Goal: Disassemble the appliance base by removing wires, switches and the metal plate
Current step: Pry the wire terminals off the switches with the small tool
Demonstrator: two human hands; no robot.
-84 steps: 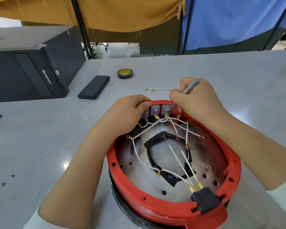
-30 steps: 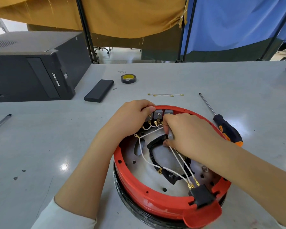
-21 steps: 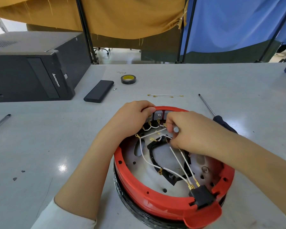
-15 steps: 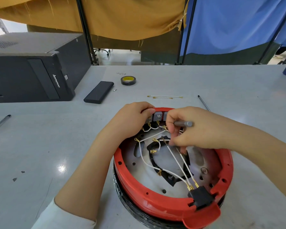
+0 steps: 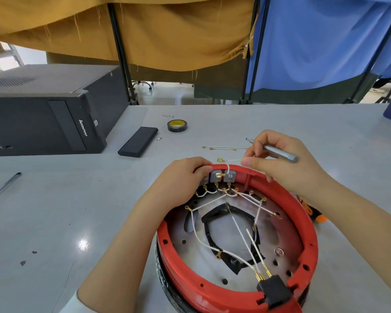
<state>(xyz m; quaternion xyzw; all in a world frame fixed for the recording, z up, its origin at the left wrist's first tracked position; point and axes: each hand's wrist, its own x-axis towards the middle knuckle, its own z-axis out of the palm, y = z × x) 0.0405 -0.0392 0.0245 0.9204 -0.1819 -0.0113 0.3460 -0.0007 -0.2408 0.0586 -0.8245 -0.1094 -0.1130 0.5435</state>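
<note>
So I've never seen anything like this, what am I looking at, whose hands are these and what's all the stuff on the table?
This is one picture from a camera worn on a person's head, looking down at their own hands. On the grey table sits a round red appliance base, opened up, with white wires inside. The left hand grips the rim by the grey switches. The right hand holds a grey tool and pinches a loose white wire. Farther back lie a tape roll and a black computer case.
</note>
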